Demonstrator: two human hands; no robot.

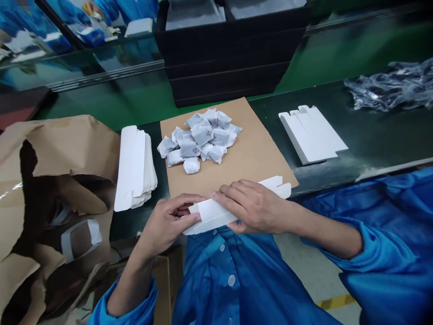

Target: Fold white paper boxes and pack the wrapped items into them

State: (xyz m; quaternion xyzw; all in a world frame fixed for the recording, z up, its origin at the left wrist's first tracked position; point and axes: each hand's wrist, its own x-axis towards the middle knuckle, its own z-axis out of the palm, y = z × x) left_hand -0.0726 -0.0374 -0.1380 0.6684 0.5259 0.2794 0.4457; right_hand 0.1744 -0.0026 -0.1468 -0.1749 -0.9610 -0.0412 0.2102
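Between my two hands is a long white cardboard box (214, 215), held at the table's near edge, with its flaps sticking out at the right end. My left hand (172, 221) pinches the box's left end, thumb in front. Across the middle of the box lies my right hand (252, 205), fingers over the top and thumb below. Beyond them, a pile of small white wrapped packets (203, 135), some with printed marks, rests on a brown cardboard sheet (250, 153).
Flat white cartons (133, 167) are stacked at left, beside a torn brown paper bag (74, 149). More white cartons (311, 133) and clear plastic bags (395, 85) lie at right. Black stacked bins (230, 54) stand behind. Co-workers in blue sleeves (131, 11) sit across the line.
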